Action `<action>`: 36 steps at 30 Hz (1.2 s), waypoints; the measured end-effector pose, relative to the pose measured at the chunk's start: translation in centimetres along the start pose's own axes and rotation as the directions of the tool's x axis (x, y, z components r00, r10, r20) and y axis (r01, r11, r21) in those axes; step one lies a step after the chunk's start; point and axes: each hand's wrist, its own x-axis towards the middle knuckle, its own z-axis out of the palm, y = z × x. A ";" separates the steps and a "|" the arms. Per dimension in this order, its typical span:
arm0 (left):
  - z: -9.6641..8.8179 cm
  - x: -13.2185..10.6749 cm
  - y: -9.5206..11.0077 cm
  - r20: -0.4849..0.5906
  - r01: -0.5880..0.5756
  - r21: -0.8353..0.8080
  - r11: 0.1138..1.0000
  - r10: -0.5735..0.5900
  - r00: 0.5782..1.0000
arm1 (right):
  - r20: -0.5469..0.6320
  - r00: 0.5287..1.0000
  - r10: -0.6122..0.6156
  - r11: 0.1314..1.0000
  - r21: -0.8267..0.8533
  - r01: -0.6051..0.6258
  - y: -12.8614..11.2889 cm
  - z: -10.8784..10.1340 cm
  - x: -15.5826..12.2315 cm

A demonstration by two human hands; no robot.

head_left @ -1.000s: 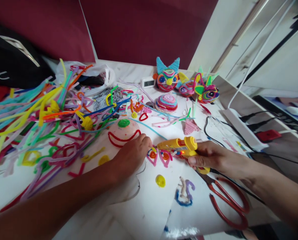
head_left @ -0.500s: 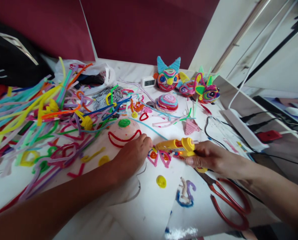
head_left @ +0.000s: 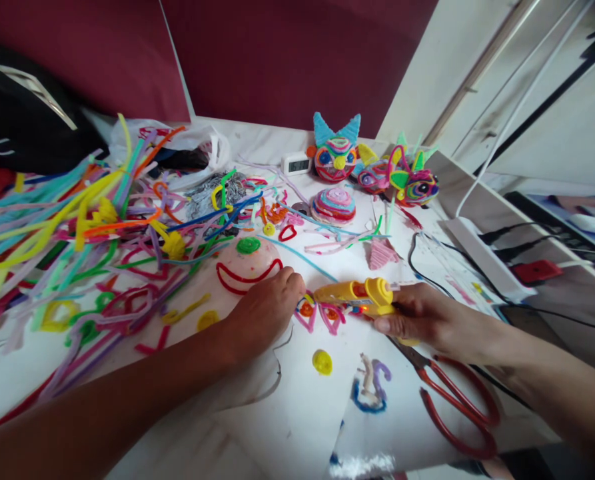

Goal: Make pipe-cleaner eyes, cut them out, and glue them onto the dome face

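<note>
My right hand [head_left: 422,319] is wrapped round a yellow glue gun [head_left: 354,295], its nozzle pointing left at a small pink piece with orange centres [head_left: 320,313] on the white table [head_left: 297,407]. My left hand [head_left: 264,313] rests knuckles-up beside that piece, fingers curled down and pressing its left edge. Just behind my left hand sits a pale dome with a red pipe-cleaner smile and a green coil on top [head_left: 247,262].
A big heap of coloured pipe cleaners [head_left: 77,227] fills the left. Red-handled scissors [head_left: 457,403] lie by my right wrist. Finished pipe-cleaner figures [head_left: 334,153] and a small clock [head_left: 296,164] stand at the back. A power strip [head_left: 482,257] with cables lies on the right.
The glue gun and my right hand have shifted slightly, staying at the pink piece. My left hand has stayed in place.
</note>
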 end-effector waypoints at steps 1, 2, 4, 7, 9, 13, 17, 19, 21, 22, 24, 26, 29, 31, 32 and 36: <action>0.1 0.0 -0.1 -0.004 -0.003 0.001 1.000 0.003 1.000 | -0.001 1.000 0.000 1.000 -0.002 0.000 0.0 0.0 0.0; 0.2 0.0 -0.1 -0.008 -0.007 0.003 1.000 0.007 1.000 | -0.003 1.000 -0.006 1.000 -0.004 0.006 0.1 0.0 -0.1; 0.3 0.0 -0.2 -0.016 -0.007 0.002 1.000 0.007 1.000 | -0.004 1.000 -0.022 1.000 -0.009 0.022 0.2 -0.1 -0.1; 0.4 0.1 -0.3 -0.023 -0.007 -0.007 1.000 0.007 1.000 | 0.001 1.000 -0.026 1.000 -0.005 0.026 0.4 -0.1 -0.2; 0.4 0.1 -0.3 -0.019 -0.008 -0.003 1.000 0.008 1.000 | 0.002 1.000 -0.018 1.000 -0.006 0.018 0.5 -0.2 -0.2; 0.1 0.0 -0.1 0.000 0.006 0.014 1.000 -0.006 1.000 | 0.029 0.999 -0.019 1.000 0.006 0.018 0.5 -0.1 -0.3; 0.0 0.1 0.0 0.001 -0.017 0.011 1.000 0.017 1.000 | 0.032 0.997 -0.065 0.997 0.046 0.063 0.3 -0.2 -0.5; 0.1 0.2 -0.1 -0.002 -0.018 -0.003 1.000 0.018 1.000 | 0.013 0.995 -0.098 0.994 0.050 0.097 0.3 -0.2 -0.9; 0.2 0.3 -0.2 -0.004 -0.015 -0.006 1.000 0.015 1.000 | -0.017 0.993 -0.121 0.992 0.029 0.121 0.6 -0.4 -1.4; 0.3 0.3 -0.3 -0.009 -0.017 -0.001 1.000 0.017 1.000 | -0.045 0.990 -0.136 0.991 0.004 0.136 0.8 -0.5 -1.7; 0.4 0.4 -0.4 -0.023 -0.027 0.008 1.000 0.027 0.999 | -0.104 0.979 -0.177 0.982 -0.078 0.170 1.4 -0.7 -2.3; 0.4 0.4 -0.3 -0.035 -0.030 0.005 1.000 0.030 0.999 | -0.167 0.957 -0.236 0.958 -0.207 0.199 2.1 -0.9 -2.9; -0.1 0.3 0.1 -0.022 -0.005 -0.029 1.000 0.004 1.000 | -0.237 0.885 -0.402 0.836 -0.490 0.249 3.3 -1.3 -3.7; -0.5 0.2 0.3 -0.008 0.018 -0.064 0.998 -0.019 1.000 | -0.241 0.819 -0.520 0.698 -0.673 0.245 4.4 -1.6 -4.1; -0.7 0.2 0.4 -0.006 0.025 -0.082 0.996 -0.025 1.000 | -0.239 0.795 -0.558 0.633 -0.741 0.222 5.0 -1.6 -4.2; -0.6 0.2 0.2 -0.036 -0.002 -0.120 0.993 -0.002 0.999 | -0.230 0.748 -0.623 0.460 -0.881 0.113 7.5 -1.7 -4.3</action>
